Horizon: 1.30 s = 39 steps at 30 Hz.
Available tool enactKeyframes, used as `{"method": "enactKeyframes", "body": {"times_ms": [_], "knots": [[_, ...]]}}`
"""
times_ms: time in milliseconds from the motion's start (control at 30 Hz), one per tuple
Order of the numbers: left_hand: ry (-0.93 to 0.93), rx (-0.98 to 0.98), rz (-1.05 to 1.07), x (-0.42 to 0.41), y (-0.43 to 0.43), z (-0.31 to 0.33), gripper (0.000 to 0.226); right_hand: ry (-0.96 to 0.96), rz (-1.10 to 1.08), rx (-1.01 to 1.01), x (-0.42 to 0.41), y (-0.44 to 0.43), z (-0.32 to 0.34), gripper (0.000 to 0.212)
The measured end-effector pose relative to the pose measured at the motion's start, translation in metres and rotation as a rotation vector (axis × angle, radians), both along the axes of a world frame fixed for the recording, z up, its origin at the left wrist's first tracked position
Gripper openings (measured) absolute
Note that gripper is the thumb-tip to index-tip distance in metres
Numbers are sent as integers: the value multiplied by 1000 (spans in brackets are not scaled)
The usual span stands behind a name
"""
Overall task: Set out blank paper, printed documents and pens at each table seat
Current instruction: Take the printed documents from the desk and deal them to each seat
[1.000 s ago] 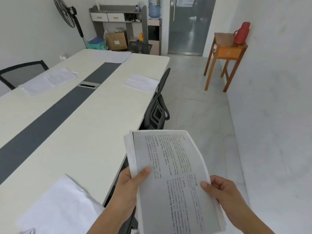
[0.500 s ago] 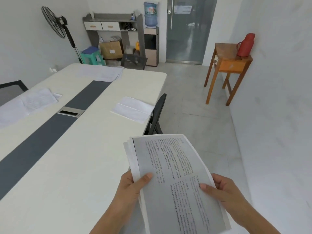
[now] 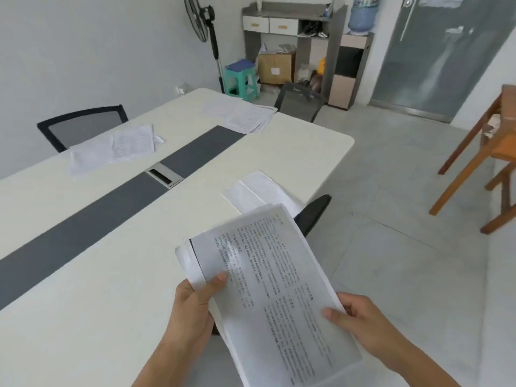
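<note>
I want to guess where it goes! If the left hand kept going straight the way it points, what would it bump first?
Probably the blank paper on the table ahead of the left hand, though its height is unclear.

The printed stack (image 3: 275, 291) is held over the desk's (image 3: 83, 317) near right edge, left hand (image 3: 192, 305) on its left side, right hand (image 3: 360, 322) on its right. Just beyond, sheets (image 3: 251, 191) lie on the desk by that edge, a chair (image 3: 315, 213) tucked beside them. A cable box (image 3: 164, 177) sits in the desk's middle. More papers (image 3: 111, 148) lie at the left edge before a second chair (image 3: 81, 127), another pile (image 3: 245, 115) at the far end before a third chair (image 3: 300, 103). A side table (image 3: 505, 146) stands well right of the desk.
</note>
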<state>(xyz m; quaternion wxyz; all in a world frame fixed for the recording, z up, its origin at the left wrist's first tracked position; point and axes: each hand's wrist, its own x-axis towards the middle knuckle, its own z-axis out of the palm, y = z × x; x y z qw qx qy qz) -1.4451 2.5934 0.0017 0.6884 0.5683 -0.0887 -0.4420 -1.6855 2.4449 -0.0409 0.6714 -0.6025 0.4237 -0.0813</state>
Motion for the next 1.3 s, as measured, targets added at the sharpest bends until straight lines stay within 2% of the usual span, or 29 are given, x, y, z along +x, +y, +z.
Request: {"method": "enactKeyframes", "body": {"times_ms": [67,200,300,400,500,600,700,800,833,967,1200,1300], "knots": [[8,5,124,11,-4,0,20,19,54,-95,25,-26,-2,11],[-30,29,317,43,-3,-5,22,-19,239,-227,92,-66,2,16],[-59,53,418,76,-1,-12,22,-55,369,-306,147,-86,-4,48],[-75,63,488,115,0,-21,23,-68,437,-341,200,-97,-14,43],[-94,115,526,152,-3,-36,26,-2,465,-338,252,-114,-33,38],[-119,288,502,177,-9,-63,37,117,421,-352,296,-130,-63,41],[-113,500,391,179,-11,-90,44,273,396,-364,324,-136,-98,43],[-86,587,321,172,-5,-103,32,422,438,-359,337,-136,-134,14],[-76,597,314,170,-2,-105,27,461,458,-364,340,-137,-144,10],[-60,619,296,161,8,-105,18,578,500,-397,345,-138,-167,21],[-103,627,197,161,1,-100,17,605,614,-443,331,-155,-147,15],[-162,588,124,160,-19,-89,17,402,420,-295,307,-168,-103,24]]}}
